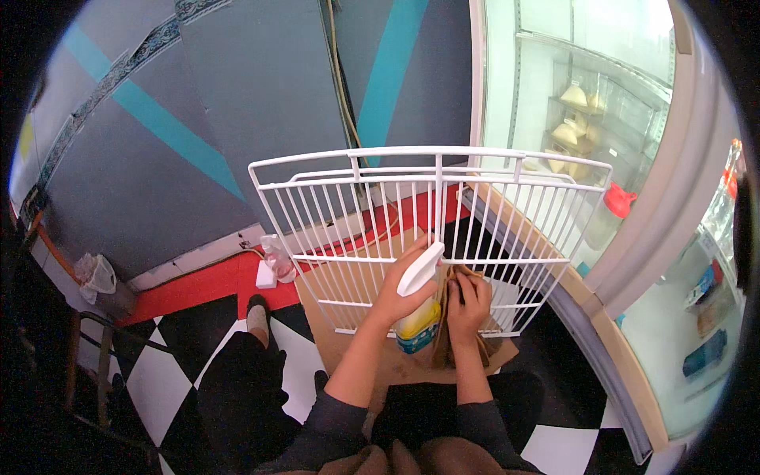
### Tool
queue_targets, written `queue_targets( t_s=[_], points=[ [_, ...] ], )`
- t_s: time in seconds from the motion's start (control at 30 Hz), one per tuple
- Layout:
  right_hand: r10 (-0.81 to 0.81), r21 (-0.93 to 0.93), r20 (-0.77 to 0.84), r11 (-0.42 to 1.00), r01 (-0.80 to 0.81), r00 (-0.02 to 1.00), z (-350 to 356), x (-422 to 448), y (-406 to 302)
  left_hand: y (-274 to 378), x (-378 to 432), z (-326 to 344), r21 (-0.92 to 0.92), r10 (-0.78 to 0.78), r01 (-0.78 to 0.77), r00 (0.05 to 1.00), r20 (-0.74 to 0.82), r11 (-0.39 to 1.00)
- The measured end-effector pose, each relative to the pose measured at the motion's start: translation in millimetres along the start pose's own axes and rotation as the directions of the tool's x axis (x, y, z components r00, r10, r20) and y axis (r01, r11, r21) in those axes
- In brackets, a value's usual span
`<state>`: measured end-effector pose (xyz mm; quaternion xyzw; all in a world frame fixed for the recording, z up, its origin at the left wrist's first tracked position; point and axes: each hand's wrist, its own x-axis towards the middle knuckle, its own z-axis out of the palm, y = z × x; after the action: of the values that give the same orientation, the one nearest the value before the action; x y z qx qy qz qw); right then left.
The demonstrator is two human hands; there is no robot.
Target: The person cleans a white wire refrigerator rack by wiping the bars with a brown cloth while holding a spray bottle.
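A white coated-wire shelf (439, 178) stands tilted upright before me, its lower edge near a sheet of cardboard (338, 297) on the floor. My left hand (399, 291) is closed around the neck of a spray bottle (418, 326) with a white trigger head and a yellow and teal label. Just right of the bottle, my right hand (470, 300) grips a brown cloth (444, 341) that hangs down against the shelf's wires. Some of the fingertips are hidden behind the cloth and the spray head.
A glass-fronted display fridge (594, 107) with bagged goods stands at the right, a red-lidded container (614, 208) inside. By the wall are a clear bottle (278, 261), a white block (265, 275) and a lined trash bin (107, 285). A metal-framed chair or stool (105, 362) stands far left.
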<state>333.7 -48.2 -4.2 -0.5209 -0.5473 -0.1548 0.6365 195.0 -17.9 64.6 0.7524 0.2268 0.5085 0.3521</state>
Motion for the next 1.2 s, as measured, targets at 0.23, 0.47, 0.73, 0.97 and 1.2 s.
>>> queue_targets(
  t_s=[0.23,0.47,0.73,0.97,1.2],
  points=[
    [0.077,-0.057,-0.065,0.995,-0.081,0.995,17,18,-13,2,2,2,-0.045,-0.007,0.006,1.0,-0.009,0.999],
    [-0.036,-0.223,0.061,0.974,0.049,0.997,15,0,5,3,0,-2,-0.031,-0.034,0.034,0.999,0.011,0.999],
    [0.127,-0.305,0.213,0.951,-0.057,0.969,12,-65,43,0,4,1,0.003,0.006,-0.006,1.0,0.023,1.0],
    [0.259,-0.159,0.224,0.961,-0.227,0.94,-12,-83,30,1,2,1,-0.031,-0.012,0.01,0.999,-0.042,0.999],
    [0.214,-0.167,0.062,0.965,-0.201,0.975,-39,-50,17,-6,0,1,-0.025,0.026,-0.027,0.999,-0.022,0.999]
  ],
)
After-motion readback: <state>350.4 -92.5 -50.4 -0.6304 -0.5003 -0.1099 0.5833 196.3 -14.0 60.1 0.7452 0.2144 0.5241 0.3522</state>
